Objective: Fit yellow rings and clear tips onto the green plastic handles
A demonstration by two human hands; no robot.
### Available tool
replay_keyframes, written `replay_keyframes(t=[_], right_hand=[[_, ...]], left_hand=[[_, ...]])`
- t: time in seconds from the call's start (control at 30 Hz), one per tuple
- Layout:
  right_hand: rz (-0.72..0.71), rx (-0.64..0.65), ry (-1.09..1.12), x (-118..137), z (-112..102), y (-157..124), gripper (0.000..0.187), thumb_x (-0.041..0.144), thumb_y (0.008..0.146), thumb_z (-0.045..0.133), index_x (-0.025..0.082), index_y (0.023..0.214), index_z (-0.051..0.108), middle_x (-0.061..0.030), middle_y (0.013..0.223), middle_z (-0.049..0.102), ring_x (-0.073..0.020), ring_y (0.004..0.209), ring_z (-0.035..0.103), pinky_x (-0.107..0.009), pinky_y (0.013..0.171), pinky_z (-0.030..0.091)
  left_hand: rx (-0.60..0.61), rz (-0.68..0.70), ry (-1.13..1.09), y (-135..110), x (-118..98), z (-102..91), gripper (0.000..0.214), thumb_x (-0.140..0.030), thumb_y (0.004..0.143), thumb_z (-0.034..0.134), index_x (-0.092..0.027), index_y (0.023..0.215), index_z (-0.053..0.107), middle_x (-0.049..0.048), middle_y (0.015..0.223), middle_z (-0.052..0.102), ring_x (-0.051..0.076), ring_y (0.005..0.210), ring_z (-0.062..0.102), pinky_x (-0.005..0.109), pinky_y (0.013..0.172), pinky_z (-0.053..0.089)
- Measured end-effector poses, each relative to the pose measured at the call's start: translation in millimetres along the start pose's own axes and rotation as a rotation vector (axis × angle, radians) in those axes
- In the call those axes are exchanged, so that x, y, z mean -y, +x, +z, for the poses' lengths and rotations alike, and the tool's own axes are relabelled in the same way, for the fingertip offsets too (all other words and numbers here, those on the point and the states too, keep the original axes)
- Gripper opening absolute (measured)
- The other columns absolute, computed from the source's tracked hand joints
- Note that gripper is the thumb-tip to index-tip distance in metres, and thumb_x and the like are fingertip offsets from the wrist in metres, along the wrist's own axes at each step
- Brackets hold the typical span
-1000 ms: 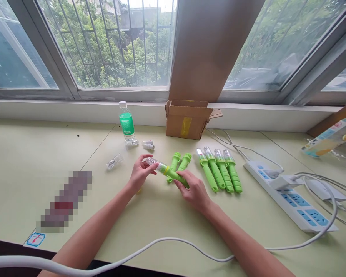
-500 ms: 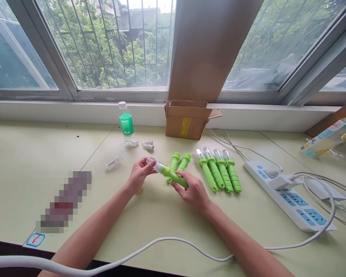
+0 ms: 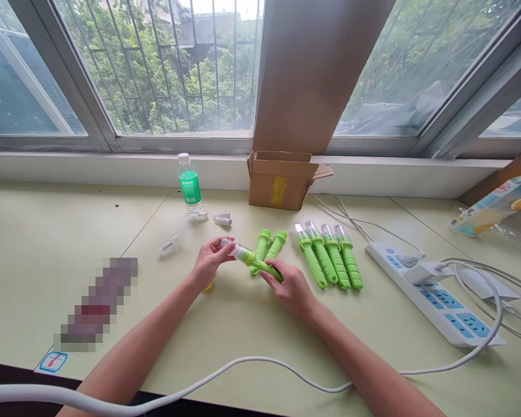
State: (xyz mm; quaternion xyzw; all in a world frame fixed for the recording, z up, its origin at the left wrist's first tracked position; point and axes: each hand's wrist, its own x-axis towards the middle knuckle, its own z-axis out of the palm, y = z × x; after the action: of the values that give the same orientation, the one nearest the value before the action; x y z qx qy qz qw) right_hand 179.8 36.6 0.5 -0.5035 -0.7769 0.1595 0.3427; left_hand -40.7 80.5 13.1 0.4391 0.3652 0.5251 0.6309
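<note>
My left hand (image 3: pixel 207 265) pinches the clear cap end of a green light stick (image 3: pixel 252 258) between thumb and fingers. My right hand (image 3: pixel 290 282) is wrapped round the lower part of its green handle, so the stick slants down to the right between both hands. Just behind it lie two bare green handles (image 3: pixel 278 242) with threaded ends. To their right, several green sticks with clear tops (image 3: pixel 330 258) rest side by side. Left of my left hand are loose clear caps (image 3: pixel 172 244). A yellow ring (image 3: pixel 209 286) shows partly under that hand.
Small white cylinders (image 3: pixel 223 219) lie by a water bottle (image 3: pixel 190 188). A cardboard box (image 3: pixel 280 182) stands at the back. On the right is a power strip (image 3: pixel 434 298) with cables; a white cable (image 3: pixel 260 359) crosses the front. A plastic package (image 3: pixel 499 205) sits far right.
The handle of the stick has turned slightly in my right hand, whose fingers have shifted a little. My left hand stays at the clear end.
</note>
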Motion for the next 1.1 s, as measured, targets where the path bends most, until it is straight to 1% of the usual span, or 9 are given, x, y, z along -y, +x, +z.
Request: replay_keyframes(t=[0.2,0.3,0.47,0.57,0.63,0.7,0.83,0.93,1.1], right_hand=[[0.155,0.201,0.361,9.3,-7.7,3.3,0.034,0.045,0.091,0.043,0.017,0.092,0.062,-0.0001,0.062,0.060,-0.0117,0.047,0.047,-0.023,0.046,0.037],[0.189,0.212,0.421,9.9,-6.2,3.1,0.036,0.046,0.092,0.042,0.016,0.091,0.061,0.0013,0.059,0.058,-0.0105,0.044,0.045,-0.023,0.044,0.035],[0.090,0.026,0.171,7.1,-0.2,0.9,0.025,0.039,0.086,0.053,0.017,0.094,0.061,-0.0008,0.065,0.062,-0.0143,0.053,0.053,-0.025,0.051,0.039],[0.038,-0.069,0.008,3.8,2.6,-0.6,0.024,0.035,0.083,0.059,0.018,0.099,0.061,-0.0038,0.077,0.068,-0.0164,0.058,0.058,-0.027,0.055,0.043],[-0.025,-0.112,-0.080,1.8,4.5,-1.6,0.023,0.033,0.082,0.060,0.018,0.100,0.061,-0.0063,0.086,0.070,-0.0193,0.068,0.063,-0.028,0.060,0.045],[-0.093,-0.159,-0.162,0.5,6.2,-2.5,0.021,0.032,0.083,0.059,0.019,0.100,0.062,-0.0078,0.089,0.070,-0.0217,0.075,0.065,-0.029,0.064,0.046],[-0.143,-0.256,-0.296,0.8,7.0,-3.0,0.019,0.031,0.084,0.059,0.019,0.098,0.064,-0.0092,0.089,0.070,-0.0227,0.079,0.065,-0.029,0.065,0.045],[-0.137,-0.242,-0.302,1.3,5.3,-2.5,0.019,0.031,0.084,0.059,0.018,0.097,0.064,-0.0085,0.086,0.070,-0.0217,0.076,0.065,-0.029,0.063,0.045],[-0.102,-0.155,-0.144,2.5,3.8,-3.4,0.019,0.029,0.084,0.059,0.017,0.098,0.064,-0.0082,0.086,0.070,-0.0210,0.073,0.064,-0.029,0.063,0.046]], left_hand=[[0.046,0.010,0.010,-0.3,-0.9,-1.2,0.042,-0.039,0.072,0.072,-0.012,0.102,0.062,0.0110,0.096,0.069,0.022,0.088,0.066,0.039,0.083,0.052],[0.036,0.007,0.015,-1.5,-1.7,1.1,0.042,-0.037,0.073,0.072,-0.012,0.105,0.061,0.0115,0.098,0.069,0.021,0.088,0.065,0.039,0.082,0.053],[-0.009,-0.004,-0.006,-3.7,-3.2,6.7,0.041,-0.039,0.072,0.072,-0.013,0.102,0.062,0.0099,0.097,0.068,0.021,0.087,0.065,0.039,0.079,0.055],[-0.030,-0.023,-0.003,-3.0,-2.5,6.8,0.040,-0.041,0.072,0.072,-0.012,0.099,0.063,0.0092,0.095,0.068,0.019,0.085,0.066,0.039,0.080,0.055],[-0.057,-0.042,0.009,-2.1,-1.5,5.9,0.042,-0.042,0.071,0.073,-0.013,0.099,0.063,0.0095,0.095,0.069,0.019,0.083,0.066,0.038,0.081,0.055],[-0.087,-0.056,0.027,-1.7,-0.6,5.1,0.042,-0.043,0.070,0.073,-0.013,0.098,0.064,0.0088,0.093,0.069,0.018,0.081,0.067,0.037,0.081,0.054],[-0.095,-0.078,0.048,-2.9,0.4,5.8,0.041,-0.046,0.069,0.072,-0.012,0.090,0.066,0.0070,0.083,0.069,0.018,0.076,0.067,0.038,0.081,0.055],[-0.085,-0.080,0.054,-3.9,1.1,6.7,0.040,-0.047,0.071,0.071,-0.011,0.087,0.066,0.0079,0.085,0.069,0.018,0.077,0.067,0.039,0.083,0.054],[-0.079,-0.091,0.058,-4.7,1.9,6.9,0.039,-0.046,0.070,0.072,-0.011,0.086,0.067,0.0082,0.085,0.070,0.019,0.077,0.067,0.039,0.084,0.054]])
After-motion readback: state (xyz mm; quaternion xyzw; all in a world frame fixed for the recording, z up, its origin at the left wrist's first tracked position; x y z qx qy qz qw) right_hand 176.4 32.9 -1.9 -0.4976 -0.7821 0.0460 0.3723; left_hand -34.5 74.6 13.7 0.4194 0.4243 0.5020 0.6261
